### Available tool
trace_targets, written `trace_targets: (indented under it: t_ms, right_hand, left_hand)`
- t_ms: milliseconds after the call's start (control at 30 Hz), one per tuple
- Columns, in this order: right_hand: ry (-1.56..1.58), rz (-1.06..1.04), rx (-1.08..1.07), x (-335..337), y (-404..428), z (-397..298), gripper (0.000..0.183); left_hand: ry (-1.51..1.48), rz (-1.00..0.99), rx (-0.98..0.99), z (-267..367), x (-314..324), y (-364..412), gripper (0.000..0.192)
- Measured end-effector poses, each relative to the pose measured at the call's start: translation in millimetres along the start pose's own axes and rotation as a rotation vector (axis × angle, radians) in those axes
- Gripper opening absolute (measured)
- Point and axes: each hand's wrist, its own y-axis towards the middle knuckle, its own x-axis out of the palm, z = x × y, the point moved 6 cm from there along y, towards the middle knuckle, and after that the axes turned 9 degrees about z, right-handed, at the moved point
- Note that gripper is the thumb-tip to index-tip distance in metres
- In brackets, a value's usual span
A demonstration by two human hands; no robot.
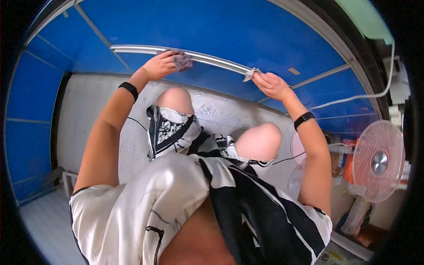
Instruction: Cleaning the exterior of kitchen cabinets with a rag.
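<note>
A long metal rail (215, 60) runs across the blue panel wall (225, 25) before me. My left hand (162, 65) holds a crumpled greyish-purple cloth (183, 61) against the rail, left of its middle. At the rail's right end, my right hand (271, 85) grips a small pale cloth (252, 74) between thumb and fingers. Both cloths touch the rail. The palms and the parts of the cloths under my fingers are hidden.
A pink fan (379, 161) stands at the right. One white cable (357, 97) hangs down past the panels near my right wrist. Below the wall lies a pale patterned floor (96, 109), with my knees (260, 140) over it. A thin black cord (137, 122) shows near my left knee.
</note>
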Motion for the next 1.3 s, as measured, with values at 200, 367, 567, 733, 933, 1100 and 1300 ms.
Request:
trace_targets:
  t_ms: [200, 367, 567, 733, 933, 1100, 1300]
  right_hand:
    - [-0.066, -0.043, 0.003, 25.0, 50.8, -1.6, 0.038]
    - [0.108, -0.129, -0.016, 20.6, 23.9, 0.8, 0.04]
    - [0.02, -0.376, -0.038, 6.1, -38.1, -14.2, 0.045]
    - [-0.032, -0.397, 0.104, 45.2, 19.4, -23.7, 0.05]
    - [-0.237, -0.385, -0.016, 122.7, 176.8, -45.5, 0.049]
    - [-0.146, -0.286, -0.033, 123.6, 177.7, -40.9, 0.05]
    - [-0.123, -0.345, -0.066, 112.9, 169.9, -40.5, 0.048]
  left_hand:
    - [0.165, 0.05, -0.494, -25.8, -10.5, -83.7, 0.04]
    - [0.162, 0.316, -1.216, -44.6, -12.8, -155.5, 0.051]
    - [0.304, 0.275, -1.016, -24.5, 1.2, -106.4, 0.053]
    - [0.002, 0.336, -0.736, 0.3, 10.3, -23.6, 0.053]
    - [-0.277, 0.192, -0.323, -3.2, 17.1, 7.4, 0.043]
    - [0.06, 0.328, -0.468, -15.3, -3.4, -68.6, 0.039]
    - [0.13, 0.453, -1.365, -64.5, -27.2, -161.1, 0.036]
